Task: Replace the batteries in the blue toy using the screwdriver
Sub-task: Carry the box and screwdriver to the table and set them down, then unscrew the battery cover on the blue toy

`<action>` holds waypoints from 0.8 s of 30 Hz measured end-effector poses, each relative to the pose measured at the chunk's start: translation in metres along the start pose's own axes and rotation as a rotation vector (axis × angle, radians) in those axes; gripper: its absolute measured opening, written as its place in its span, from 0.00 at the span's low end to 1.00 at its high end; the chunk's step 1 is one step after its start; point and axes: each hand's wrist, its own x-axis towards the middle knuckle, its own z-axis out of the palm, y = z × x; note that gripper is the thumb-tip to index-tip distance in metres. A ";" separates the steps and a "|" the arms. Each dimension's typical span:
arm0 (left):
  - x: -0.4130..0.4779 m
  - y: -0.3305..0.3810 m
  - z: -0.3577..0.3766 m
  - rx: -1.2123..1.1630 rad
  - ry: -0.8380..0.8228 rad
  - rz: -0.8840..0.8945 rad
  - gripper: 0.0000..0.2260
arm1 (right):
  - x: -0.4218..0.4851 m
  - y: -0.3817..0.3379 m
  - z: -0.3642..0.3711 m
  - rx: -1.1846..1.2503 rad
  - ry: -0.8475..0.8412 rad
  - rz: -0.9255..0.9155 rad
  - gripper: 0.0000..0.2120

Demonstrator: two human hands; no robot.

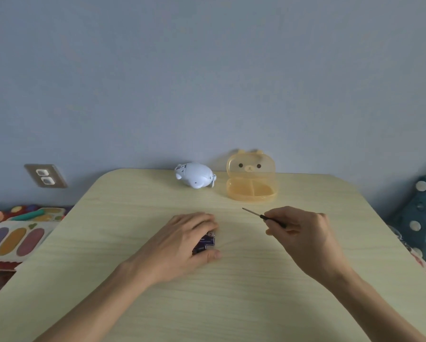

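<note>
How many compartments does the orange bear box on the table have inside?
2 show in the open orange bear box: one on the left, one on the right, split by a divider. The front wall may hide others.

A single head-worn wide-angle view looks forward and down across the pale wood surface [231, 292] from its near edge, facing the blue-grey wall [207, 70] behind it, close enough that both forearms fill the foreground.
</note>
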 end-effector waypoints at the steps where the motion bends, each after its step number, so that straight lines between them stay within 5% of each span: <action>1: 0.000 0.001 -0.001 -0.011 0.003 -0.003 0.28 | 0.000 -0.001 0.000 0.006 0.004 0.008 0.10; 7: 0.013 -0.003 -0.020 -0.211 0.004 -0.117 0.33 | 0.001 -0.004 -0.004 0.024 0.021 0.037 0.09; 11: 0.061 -0.056 -0.045 -0.413 0.315 -0.379 0.39 | 0.000 -0.005 -0.009 0.056 0.042 0.059 0.08; 14: 0.093 -0.098 -0.054 -0.540 0.094 -0.568 0.53 | -0.002 -0.006 -0.014 0.072 0.054 0.087 0.08; 18: 0.109 -0.132 -0.037 -0.759 -0.083 -0.593 0.63 | -0.003 -0.011 -0.023 0.111 0.062 0.118 0.07; 24: 0.113 -0.132 -0.024 -0.880 -0.033 -0.484 0.37 | -0.004 -0.016 -0.028 0.158 0.050 0.158 0.07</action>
